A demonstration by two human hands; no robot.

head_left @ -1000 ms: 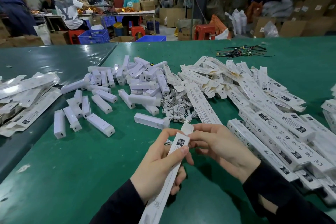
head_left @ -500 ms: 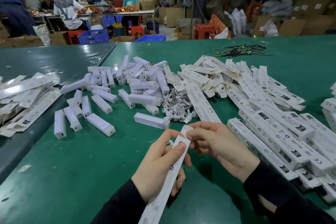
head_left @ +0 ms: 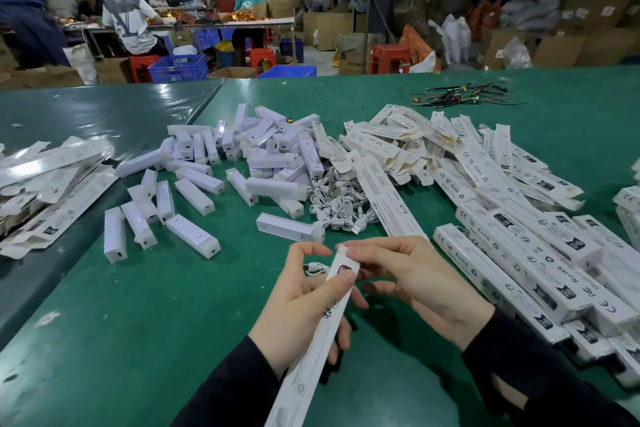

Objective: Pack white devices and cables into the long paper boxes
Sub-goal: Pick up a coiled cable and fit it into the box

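Note:
My left hand (head_left: 301, 308) grips a long white paper box (head_left: 311, 354) that slants from the bottom edge up to the table's middle. My right hand (head_left: 412, 277) pinches the box's top end flap with its fingertips. A single white cable (head_left: 313, 268) lies on the table just behind my left thumb. White devices (head_left: 273, 163) lie scattered in a heap ahead, one device (head_left: 287, 227) close to my hands. A tangle of white cables (head_left: 337, 199) sits beside them. Flat unfolded boxes (head_left: 398, 146) are piled at the back right.
Packed long boxes (head_left: 526, 253) are stacked along the right. More flat packaging (head_left: 45, 184) lies at the left on the green table (head_left: 145, 305). Dark cable ties (head_left: 457, 97) lie far back. Several people work at a distant table behind.
The box's top flap has been folded down at the end by my right fingers, and both hands have shifted slightly. The loose cable behind my left thumb has come into view.

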